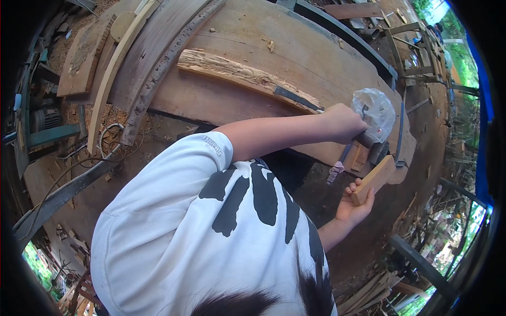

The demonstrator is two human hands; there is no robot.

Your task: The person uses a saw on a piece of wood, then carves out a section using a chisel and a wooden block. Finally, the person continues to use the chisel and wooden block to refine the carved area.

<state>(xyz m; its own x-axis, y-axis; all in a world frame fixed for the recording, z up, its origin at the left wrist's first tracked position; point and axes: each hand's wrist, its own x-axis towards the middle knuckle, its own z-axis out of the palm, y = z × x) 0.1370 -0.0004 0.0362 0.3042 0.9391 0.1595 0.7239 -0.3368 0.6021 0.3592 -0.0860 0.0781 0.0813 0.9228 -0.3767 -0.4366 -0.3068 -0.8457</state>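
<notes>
My left hand (342,124) is closed in a fist at the bench's right side, beside a clear plastic bag (375,113). What its fingers grip is hidden; a dark shape shows by the fist inside the bag. Lower down, my right hand (357,206) holds a flat, light-brown wooden block (374,181) at a tilt, fingers and thumb around its lower end. A dark flat blade-like tool (297,98) lies on a rough-edged wood strip (237,71), close to my left wrist. Between the hands sits a small wood piece (360,158), near a dark bar wrapped in pinkish material (336,171).
Long planks (158,63) and a curved strip (118,68) lie across the left of the wooden bench top (237,29). A long dark metal bar (345,37) runs along the far edge. At left are a motor (47,119) and a loose cable (108,158). Scrap wood surrounds the bench.
</notes>
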